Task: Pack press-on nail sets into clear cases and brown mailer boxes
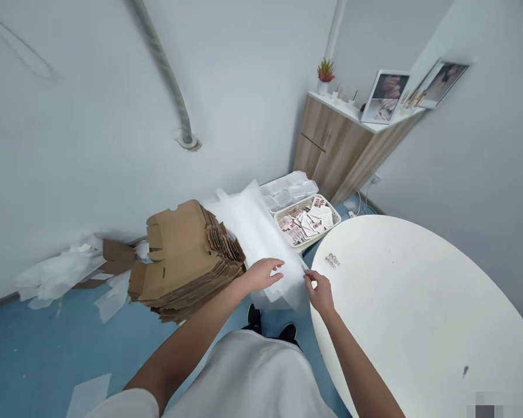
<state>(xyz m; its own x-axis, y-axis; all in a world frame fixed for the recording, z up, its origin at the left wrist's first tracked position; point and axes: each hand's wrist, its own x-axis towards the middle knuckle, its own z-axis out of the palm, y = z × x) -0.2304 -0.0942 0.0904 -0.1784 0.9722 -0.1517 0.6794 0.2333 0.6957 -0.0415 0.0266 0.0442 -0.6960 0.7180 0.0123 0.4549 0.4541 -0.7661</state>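
A stack of thin white foam sheets (pixel 255 223) lies low in front of me, its near end hanging in loose layers. My left hand (pixel 264 274) is over the left side of the near end, thumb and fingers apart, holding nothing. At the right edge of the sheets, my right hand (pixel 320 291) has thumb and forefinger pinched on the edge of a foam sheet. Left of the foam stands a tall pile of flattened brown cardboard boxes (pixel 181 255), close to my left forearm.
A round white table (pixel 418 290) is at the right, with a small clear packet (pixel 332 260) near its edge. Behind are a white basket of cards (pixel 307 220) and a wooden cabinet (pixel 331 139). Plastic scraps (pixel 65 270) lie on the blue floor at left.
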